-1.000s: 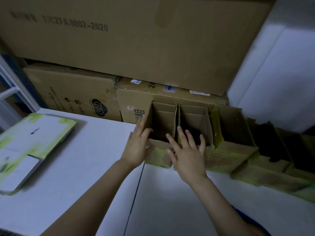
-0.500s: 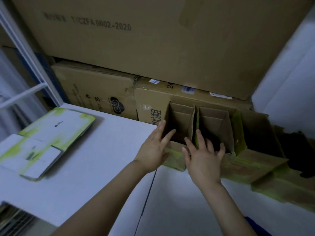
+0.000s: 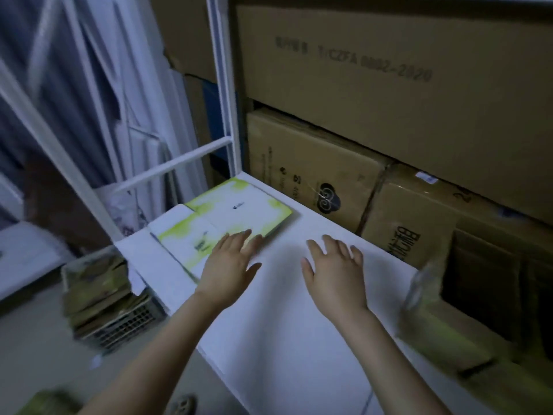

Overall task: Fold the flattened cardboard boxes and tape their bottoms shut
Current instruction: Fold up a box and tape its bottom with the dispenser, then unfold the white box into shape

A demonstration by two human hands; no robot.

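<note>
The flattened boxes (image 3: 236,211), white with yellow-green blotches, lie stacked flat on the table (image 3: 299,339). My left hand (image 3: 229,271) spreads relaxed fingers (image 3: 239,239) over their near corner. My right hand (image 3: 335,274), also relaxed and holding nothing, hovers above the table.

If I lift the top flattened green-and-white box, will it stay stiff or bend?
The flattened box lies flat with straight edges, so it probably stays fairly stiff, though it may hinge at its creases. It looks thin, so it is likely light.
</note>
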